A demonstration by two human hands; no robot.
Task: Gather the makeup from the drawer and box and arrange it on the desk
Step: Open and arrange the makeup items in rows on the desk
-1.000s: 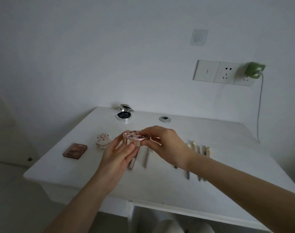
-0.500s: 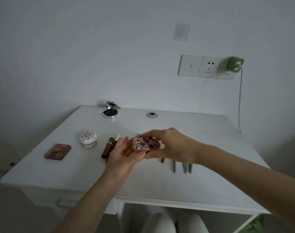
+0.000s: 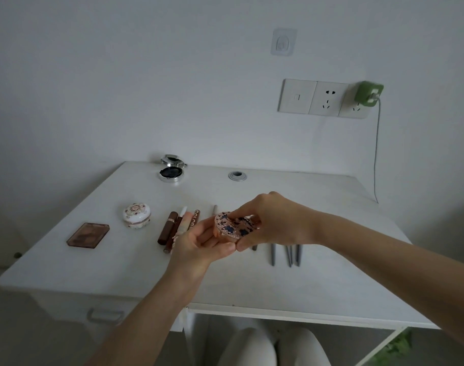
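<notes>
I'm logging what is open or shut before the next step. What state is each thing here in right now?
silver compact: open, lid up.
floral jar: lid on.
brown palette: closed, lying flat.
pink compact: looks closed, held above the desk.
left hand: holds the pink compact from below.
right hand: pinches the pink compact at its rim.
drawer: shut.
green charger: plugged into the wall socket.
</notes>
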